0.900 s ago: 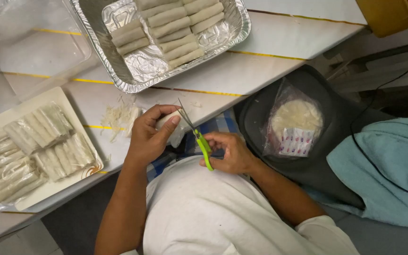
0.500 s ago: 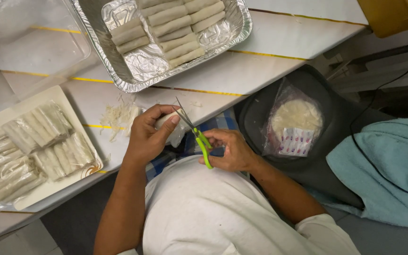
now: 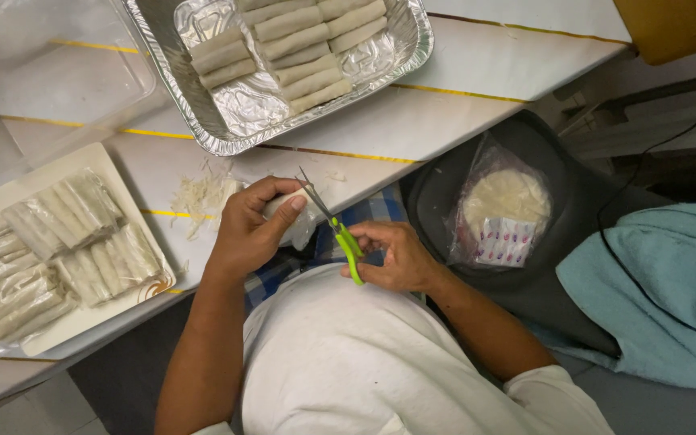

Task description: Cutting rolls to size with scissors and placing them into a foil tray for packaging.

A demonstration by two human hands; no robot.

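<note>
Left hand grips a wrapped roll; right hand holds green-handled scissors against it.

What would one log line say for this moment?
left hand: holds wrapped roll | right hand: holds green-handled scissors, blades at roll | foil tray: rolls inside

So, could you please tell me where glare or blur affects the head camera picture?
Head view: glare glints off the crinkled foil tray; the clear plastic tub at top left looks hazy; the left hand, right hand and green-handled scissors are sharp, evenly lit, with only soft shadows.
</note>
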